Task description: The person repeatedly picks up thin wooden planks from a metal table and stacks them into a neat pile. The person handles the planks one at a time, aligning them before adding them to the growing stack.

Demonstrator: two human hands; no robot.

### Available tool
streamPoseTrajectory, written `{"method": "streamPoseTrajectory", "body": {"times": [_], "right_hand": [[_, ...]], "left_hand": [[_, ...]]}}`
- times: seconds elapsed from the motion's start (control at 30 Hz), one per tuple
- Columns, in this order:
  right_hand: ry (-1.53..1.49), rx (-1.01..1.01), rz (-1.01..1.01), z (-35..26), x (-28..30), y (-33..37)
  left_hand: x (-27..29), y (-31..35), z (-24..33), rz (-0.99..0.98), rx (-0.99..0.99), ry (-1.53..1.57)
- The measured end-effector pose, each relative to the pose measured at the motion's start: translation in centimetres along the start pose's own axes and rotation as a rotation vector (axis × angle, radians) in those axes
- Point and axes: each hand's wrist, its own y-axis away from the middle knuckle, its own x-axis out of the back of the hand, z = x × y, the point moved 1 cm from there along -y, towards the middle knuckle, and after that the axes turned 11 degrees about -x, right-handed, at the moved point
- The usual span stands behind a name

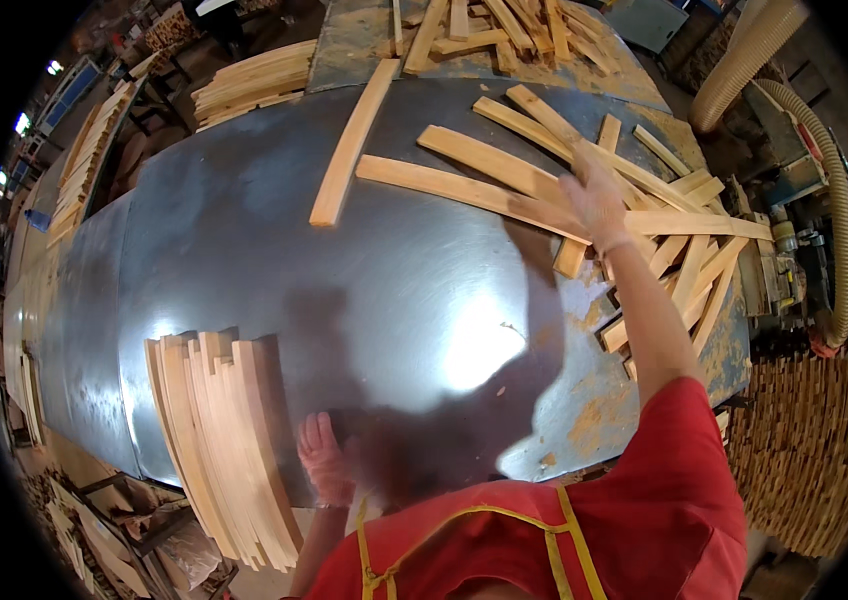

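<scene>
My right hand (596, 208) reaches across to a loose heap of wooden strips (689, 225) on the right side of the metal table. It lies over several strips that fan out to the left, among them a long strip (469, 192). Motion smears its fingers, so I cannot make out whether they grip a strip. Near the table's front edge my left hand (324, 460) rests with fingers extended and nothing in it. Just left of it is a neat row of wooden strips (219, 430) laid side by side. A single strip (352, 145) lies apart, toward the far side.
The grey metal table (404, 310) has sawdust on its right part. More strips (514, 35) lie scattered at the far end. Stacked boards (254, 80) stand beyond the far left edge. A ribbed hose (839, 200) and a large wood stack (809, 440) are at the right.
</scene>
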Motion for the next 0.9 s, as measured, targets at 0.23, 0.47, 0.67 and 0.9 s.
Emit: {"method": "streamPoseTrajectory", "body": {"times": [0.23, 0.47, 0.67, 0.9], "right_hand": [[0.39, -0.545, -0.092, 10.9, 1.4, -11.5], [0.64, -0.461, -0.167, 12.9, -0.9, -5.5], [0.292, -0.228, -0.184, 6.7, -2.8, 9.3], [-1.609, -0.735, -0.878, -5.7, -1.8, 25.4]], "left_hand": [[-3.9, -1.6, 0.8, 0.056, -0.068, -0.12], [-3.7, -1.1, 0.7, 0.02, -0.077, -0.147], [-2.3, -1.5, 1.9, 0.065, -0.064, -0.129], [-1.6, -1.7, 1.6, 0.084, -0.053, -0.026]]}}
